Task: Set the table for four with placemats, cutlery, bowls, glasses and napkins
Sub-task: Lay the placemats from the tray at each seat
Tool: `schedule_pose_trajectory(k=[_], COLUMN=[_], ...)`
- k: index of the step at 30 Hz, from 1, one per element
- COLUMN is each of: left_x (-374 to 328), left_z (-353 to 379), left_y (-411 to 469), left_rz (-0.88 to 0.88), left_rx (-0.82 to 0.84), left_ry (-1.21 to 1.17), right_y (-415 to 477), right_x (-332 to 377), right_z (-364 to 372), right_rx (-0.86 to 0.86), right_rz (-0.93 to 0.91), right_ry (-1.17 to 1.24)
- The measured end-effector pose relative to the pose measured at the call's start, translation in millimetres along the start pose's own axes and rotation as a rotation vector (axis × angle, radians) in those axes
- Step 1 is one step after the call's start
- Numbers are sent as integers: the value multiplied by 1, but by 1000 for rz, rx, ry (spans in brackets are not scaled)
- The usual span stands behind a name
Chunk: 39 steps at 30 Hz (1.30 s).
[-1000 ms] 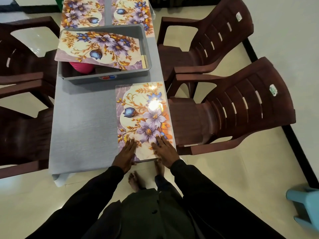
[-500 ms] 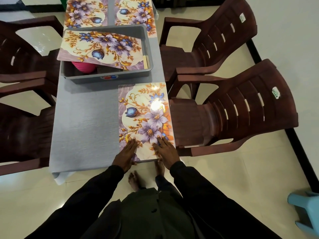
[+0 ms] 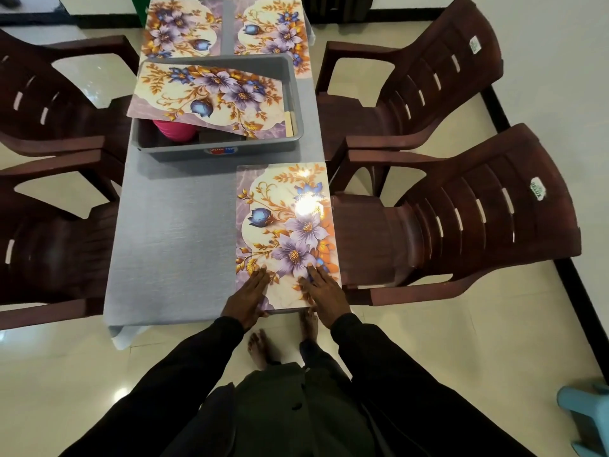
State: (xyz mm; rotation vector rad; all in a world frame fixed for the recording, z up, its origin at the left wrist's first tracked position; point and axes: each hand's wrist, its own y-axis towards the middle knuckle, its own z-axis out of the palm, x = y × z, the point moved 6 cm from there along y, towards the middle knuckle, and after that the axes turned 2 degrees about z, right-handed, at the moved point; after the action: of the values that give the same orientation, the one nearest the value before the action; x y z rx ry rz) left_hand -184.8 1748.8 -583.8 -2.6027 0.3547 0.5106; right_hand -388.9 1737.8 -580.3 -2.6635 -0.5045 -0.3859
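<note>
- A grey worktop (image 3: 171,242) runs up the middle of the frame.
- Four brown plastic chairs stand at its sides: the upper left chair (image 3: 56,103), the lower left chair (image 3: 49,252), the upper right chair (image 3: 428,77) and the lower right chair (image 3: 478,219).
- The near placemat (image 3: 286,209), printed with purple and blue flowers, lies flat on the lower right part of the worktop. Its long side runs along the worktop's right edge and its short end sits at the bottom edge.
- The left hand (image 3: 247,298) lies flat with straight fingers on the placemat's lower left corner. Its outer side is over bare worktop.
- The right hand (image 3: 324,298) lies flat with straight fingers on the placemat's lower right corner.
- The two hands are apart, with a strip of placemat between them, and neither grips anything.
- A grey tub (image 3: 217,150) stands on the worktop just above the near placemat, in the upper middle of the frame.
- A tilted placemat (image 3: 211,94) rests across the top of the tub, its left corner jutting past the tub's left rim.
- Beneath it, inside the tub, a pink round thing (image 3: 173,130) shows at the left and a pale strip (image 3: 291,122) at the right. What they are cannot be told.
- At the top of the frame, the far left placemat (image 3: 181,28) and the far right placemat (image 3: 270,28) lie flat side by side. The tub partly hides the right one.
- At the bottom are black sleeves (image 3: 184,374) and bare feet (image 3: 260,347) on a pale tiled floor (image 3: 66,374).
- A blue stool (image 3: 586,410) is in the lower right corner.
</note>
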Motion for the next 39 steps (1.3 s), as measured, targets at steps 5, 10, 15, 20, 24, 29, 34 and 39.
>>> schedule_pose_trajectory(k=[5, 10, 15, 20, 24, 29, 34, 39], left_x=[2, -1, 2, 8, 20, 59, 111, 160], left_z=[2, 3, 1, -8, -31, -76, -145, -218], left_y=[-4, -3, -2, -5, -12, -10, 5, 30], left_rz=[10, 12, 34, 81, 86, -44, -116, -176], left_rx=[-47, 5, 63, 79, -27, -227, -431, -584], left_ry=[-7, 34, 59, 11, -137, -487, -711, -808], right_y=[-1, 1, 2, 2, 8, 28, 88, 163], right_x=[-1, -2, 3, 6, 9, 23, 37, 48], right_z=[4, 7, 4, 4, -3, -38, -95, -148], right_rx=[6, 72, 97, 120, 182, 176, -55, -200], right_rz=[-1, 16, 45, 87, 78, 167, 185, 186], right_ry=[-43, -75, -101, -121, -159, 119, 360, 760])
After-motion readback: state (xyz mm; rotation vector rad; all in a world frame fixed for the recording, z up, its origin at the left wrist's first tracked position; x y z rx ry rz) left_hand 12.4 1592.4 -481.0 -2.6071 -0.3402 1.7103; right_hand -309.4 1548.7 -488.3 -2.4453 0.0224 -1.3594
